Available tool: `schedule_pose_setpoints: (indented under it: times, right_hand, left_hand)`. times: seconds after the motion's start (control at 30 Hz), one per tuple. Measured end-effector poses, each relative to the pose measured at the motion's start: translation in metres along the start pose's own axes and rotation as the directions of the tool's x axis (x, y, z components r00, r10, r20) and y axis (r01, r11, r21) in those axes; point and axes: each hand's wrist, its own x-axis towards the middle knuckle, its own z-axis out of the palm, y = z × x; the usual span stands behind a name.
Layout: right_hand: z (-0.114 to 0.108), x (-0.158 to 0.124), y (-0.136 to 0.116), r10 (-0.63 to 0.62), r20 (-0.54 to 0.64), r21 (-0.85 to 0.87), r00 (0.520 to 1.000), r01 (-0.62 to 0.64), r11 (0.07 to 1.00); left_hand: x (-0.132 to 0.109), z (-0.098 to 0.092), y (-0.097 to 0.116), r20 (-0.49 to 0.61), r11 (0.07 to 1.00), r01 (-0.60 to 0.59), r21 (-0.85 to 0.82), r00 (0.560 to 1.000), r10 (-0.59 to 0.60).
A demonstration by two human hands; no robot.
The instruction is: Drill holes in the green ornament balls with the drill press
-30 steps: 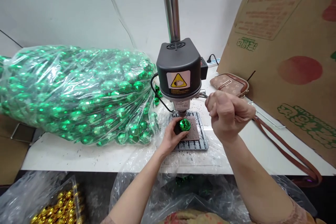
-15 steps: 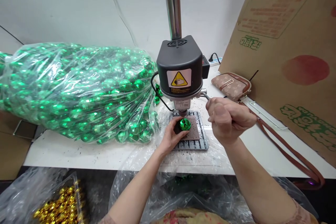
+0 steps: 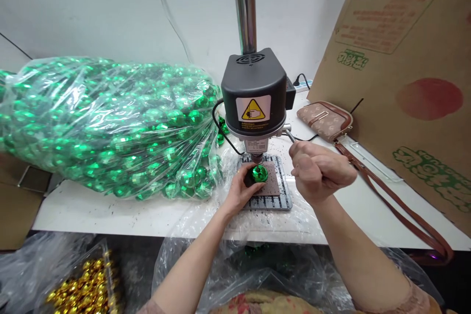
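Note:
A shiny green ball rests on a pinkish pad over the metal base of a black drill press. My left hand grips the ball between thumb and fingers, directly beneath the chuck. Where the drill tip meets the ball is too small to make out. To the right, my right hand is closed around the press's lever, whose outer end is hidden in the fist.
A large clear bag of green balls lies at the left. Gold balls sit in plastic at lower left. On the right are a patterned purse, its brown strap and a tall cardboard box. Plastic film covers the table's front edge.
My right hand has moved slightly down with the lever. My left hand and the green ball stay in place beneath the chuck.

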Motion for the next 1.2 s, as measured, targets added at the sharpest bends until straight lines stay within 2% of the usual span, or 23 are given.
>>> schedule_pose_setpoints:
  times: [0.17,0.3,0.4,0.43,0.5,0.57,0.63,0.67,0.73,0.8,0.83,0.9,0.97,1.0,1.03,1.1,1.17,1.2]
  right_hand:
    - [-0.002,-0.007,-0.001,-0.008,0.015,0.000,1.000,0.008,1.000]
    - [0.001,-0.004,-0.005,0.037,-0.002,-0.015,0.999,-0.037,0.999]
    - [0.008,0.019,-0.011,0.196,-0.080,-0.046,0.977,-0.200,0.979]
    - [0.011,0.030,-0.013,0.285,-0.135,-0.047,0.949,-0.293,0.955]
    - [0.015,0.050,-0.016,0.404,-0.116,-0.002,0.907,-0.407,0.914]
    - [0.017,0.063,-0.017,0.430,-0.110,0.002,0.896,-0.433,0.902]
    - [0.016,0.068,-0.016,0.463,-0.087,-0.077,0.882,-0.470,0.879]
    - [0.016,0.068,-0.014,0.464,-0.077,-0.111,0.882,-0.470,0.876]
    - [0.017,0.066,-0.012,0.431,-0.088,-0.129,0.898,-0.439,0.889]
    - [0.018,0.064,-0.008,0.372,-0.121,-0.070,0.921,-0.381,0.922]
    - [0.019,0.063,-0.007,0.351,-0.138,-0.039,0.926,-0.359,0.932]
    - [0.021,0.062,-0.005,0.349,-0.146,-0.013,0.926,-0.354,0.935]
    - [0.021,0.062,-0.005,0.359,-0.153,-0.024,0.921,-0.366,0.930]
    - [0.021,0.062,-0.005,0.360,-0.158,-0.027,0.920,-0.368,0.929]
    - [0.021,0.061,-0.006,0.360,-0.163,-0.025,0.919,-0.368,0.929]
    - [0.021,0.060,-0.008,0.355,-0.172,-0.018,0.919,-0.364,0.931]
    - [0.021,0.058,-0.009,0.353,-0.173,-0.020,0.920,-0.361,0.932]
    - [0.021,0.057,-0.010,0.353,-0.170,-0.021,0.920,-0.362,0.932]
  left_hand:
    - [-0.001,0.000,-0.006,-0.001,1.000,-0.007,0.009,1.000,0.007]
    - [-0.002,0.001,-0.010,-0.010,1.000,-0.019,0.009,1.000,0.019]
    - [0.001,0.001,-0.008,-0.010,1.000,-0.007,0.025,1.000,0.008]
    - [0.001,0.002,-0.006,-0.020,0.999,0.005,0.032,1.000,-0.004]
    - [0.000,0.003,0.001,-0.074,0.998,0.028,0.058,0.997,-0.024]
    - [-0.011,0.003,0.010,-0.163,0.993,0.036,0.112,0.987,-0.017]
    - [-0.032,0.003,0.020,-0.213,0.981,-0.007,0.194,0.976,0.049]
    - [-0.047,0.003,0.023,-0.189,0.970,-0.074,0.231,0.975,0.119]
    - [-0.082,0.002,0.025,-0.026,0.920,-0.292,0.260,0.951,0.309]
    - [-0.118,0.001,0.019,0.223,0.823,-0.504,0.262,0.861,0.456]
    - [-0.135,0.000,0.014,0.349,0.774,-0.556,0.304,0.821,0.452]
    - [-0.164,-0.002,0.001,0.552,0.671,-0.582,0.459,0.779,0.297]
    - [-0.183,-0.004,-0.009,0.620,0.582,-0.569,0.581,0.773,0.136]
    - [-0.188,-0.006,-0.010,0.614,0.573,-0.561,0.598,0.780,0.122]
    - [-0.189,-0.007,-0.010,0.589,0.589,-0.561,0.583,0.790,0.170]
    - [-0.182,-0.009,-0.004,0.466,0.662,-0.571,0.485,0.810,0.357]
    - [-0.157,-0.013,0.005,0.300,0.721,-0.571,0.393,0.821,0.486]
    - [-0.138,-0.018,0.009,0.235,0.740,-0.552,0.385,0.834,0.500]
